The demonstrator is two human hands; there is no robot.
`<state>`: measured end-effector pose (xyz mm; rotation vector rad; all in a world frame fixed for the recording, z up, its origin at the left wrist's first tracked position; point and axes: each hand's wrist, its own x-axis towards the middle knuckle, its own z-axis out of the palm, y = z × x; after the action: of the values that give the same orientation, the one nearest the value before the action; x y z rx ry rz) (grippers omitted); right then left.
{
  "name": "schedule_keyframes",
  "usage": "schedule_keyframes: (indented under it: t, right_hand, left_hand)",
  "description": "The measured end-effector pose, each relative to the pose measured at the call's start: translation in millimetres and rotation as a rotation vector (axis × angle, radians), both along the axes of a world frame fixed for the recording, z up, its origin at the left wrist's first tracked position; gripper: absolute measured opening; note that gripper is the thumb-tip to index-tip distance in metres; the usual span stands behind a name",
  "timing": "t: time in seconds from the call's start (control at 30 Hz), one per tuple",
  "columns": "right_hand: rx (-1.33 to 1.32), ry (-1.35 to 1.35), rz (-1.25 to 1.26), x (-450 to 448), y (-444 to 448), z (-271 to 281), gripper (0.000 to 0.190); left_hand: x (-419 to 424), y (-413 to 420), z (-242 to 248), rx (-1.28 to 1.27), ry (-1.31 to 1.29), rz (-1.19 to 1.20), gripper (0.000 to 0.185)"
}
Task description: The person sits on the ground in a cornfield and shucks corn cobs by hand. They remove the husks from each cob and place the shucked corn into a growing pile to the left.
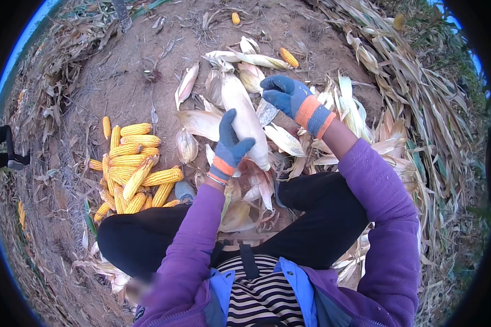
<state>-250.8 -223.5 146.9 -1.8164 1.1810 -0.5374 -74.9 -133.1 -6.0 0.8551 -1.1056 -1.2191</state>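
My left hand (pixel 230 143), in a blue and orange knit glove, is on the lower left side of a large ear of corn in its pale husk (pixel 243 106), thumb and fingers against it. The ear points away from me, its stalk end at the top. My right hand (pixel 282 95), in a matching glove, is raised right of the ear's upper part with its fingers curled; whether something thin is between them cannot be told. Loose husks (pixel 284 139) lie around and beneath the ear. A pile of husked yellow corn cobs (pixel 131 163) lies to my left.
Single cobs lie farther off on the soil, one at the top (pixel 235 18) and one beyond the husks (pixel 289 57). Dry corn stalks (pixel 417 81) form a bank along the right. More dry leaves (pixel 61 69) lie at upper left. A person's dark-clothed leg (pixel 4 147) shows at the far left.
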Motion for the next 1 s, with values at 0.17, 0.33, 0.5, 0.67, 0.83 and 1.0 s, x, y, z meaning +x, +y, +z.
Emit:
schedule_keyframes:
  t: [0.17, 0.33, 0.5, 0.67, 0.83, 1.0]
  right_hand:
    - [0.176, -0.201, -0.222, -2.8, -5.6, -1.9, 0.041]
    - [0.015, -0.249, -0.289, 6.8, 12.5, -1.7, 0.040]
    - [-0.158, -0.064, -0.328, 2.1, 16.3, 6.8, 0.037]
    - [-0.343, 0.034, -0.263, 16.1, 36.3, -0.1, 0.035]
    - [-0.259, -0.052, -0.313, 19.9, 33.5, -15.7, 0.032]
    - [-0.285, -0.179, -0.292, 27.2, 42.7, -2.0, 0.021]
  left_hand:
    - [-31.1, 36.8, 35.8, -0.010, 0.123, -0.169, 0.108]
    - [-29.7, 51.9, 42.3, -0.119, -0.061, -0.182, 0.116]
    - [-33.3, 70.3, 58.5, -0.100, -0.046, -0.255, 0.115]
    - [-44.7, 78.7, 67.8, 0.029, 0.113, -0.180, 0.102]
    - [-57.3, 70.3, 47.3, 0.047, -0.044, 0.041, 0.076]
    - [-49.8, 66.9, 53.9, 0.069, -0.102, 0.081, 0.072]
